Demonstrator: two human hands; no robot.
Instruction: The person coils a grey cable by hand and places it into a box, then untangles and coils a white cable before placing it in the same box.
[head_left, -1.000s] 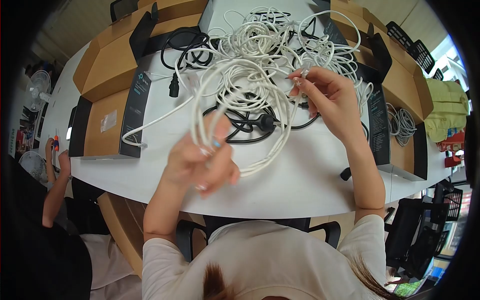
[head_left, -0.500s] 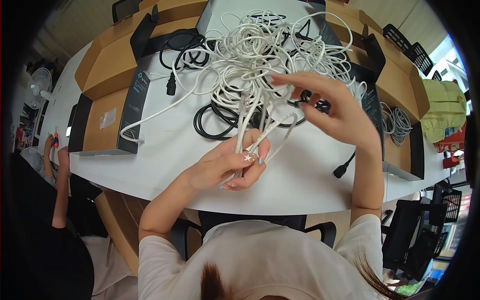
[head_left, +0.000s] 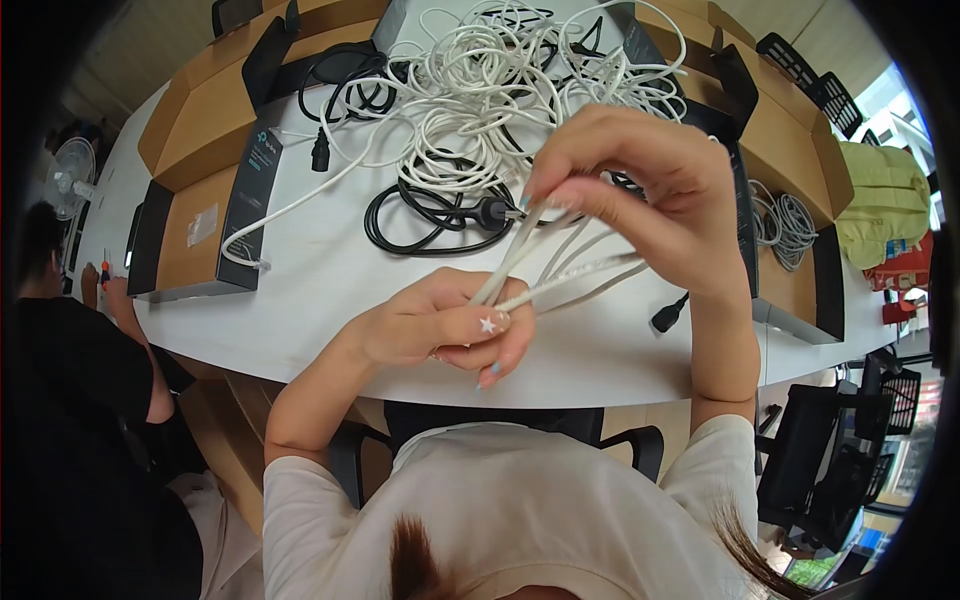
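The left hand is closed around a looped white cable, held up over the near part of the tabletop. A little farther out, the right hand pinches the same cable's strands between thumb and fingers. Behind them lies a coiled black cord with its plug. An open box stands to the left; to the right, another holds a grey cable coil. Beyond the black cord spreads a tangle of white cables.
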